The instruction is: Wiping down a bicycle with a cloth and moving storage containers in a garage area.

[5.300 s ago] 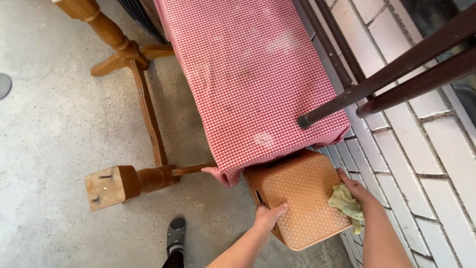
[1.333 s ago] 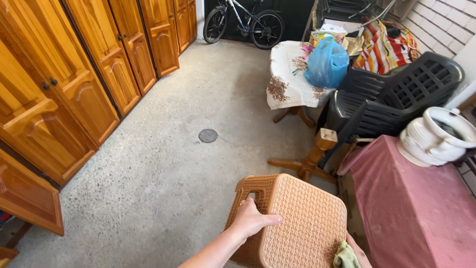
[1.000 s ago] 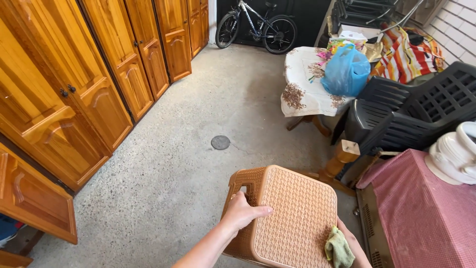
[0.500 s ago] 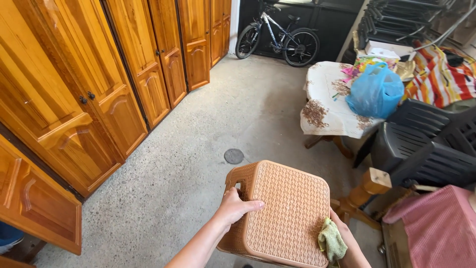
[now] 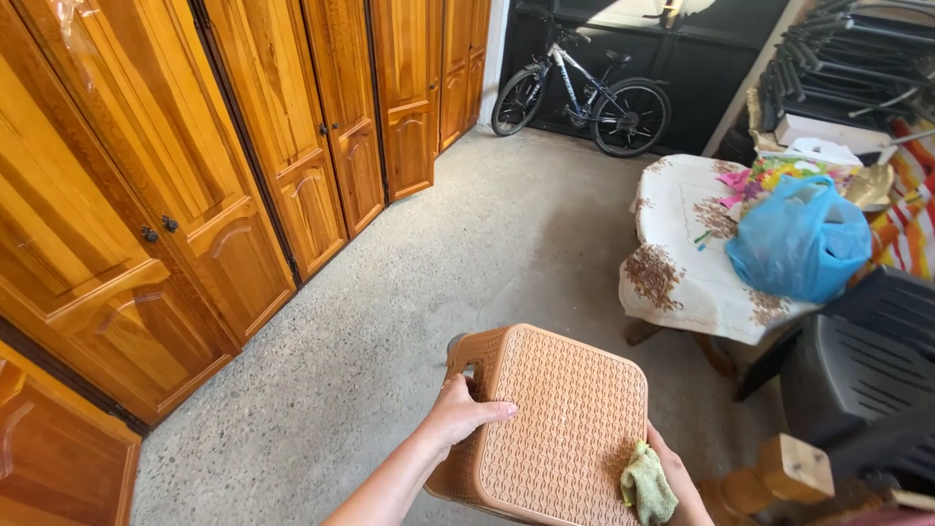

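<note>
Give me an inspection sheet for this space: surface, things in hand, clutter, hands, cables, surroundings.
Surface: speckled concrete floor.
Things in hand: tan woven-pattern plastic stool, held off the floor; green cloth pressed against its edge.
Clutter: blue plastic bag and colourful items on a cloth-covered table; dark plastic chairs.
Hands: left hand grips the stool's side; right hand holds the cloth and stool.
Cables: nothing seen.
Surroundings: wooden cupboard doors; bicycle.
</note>
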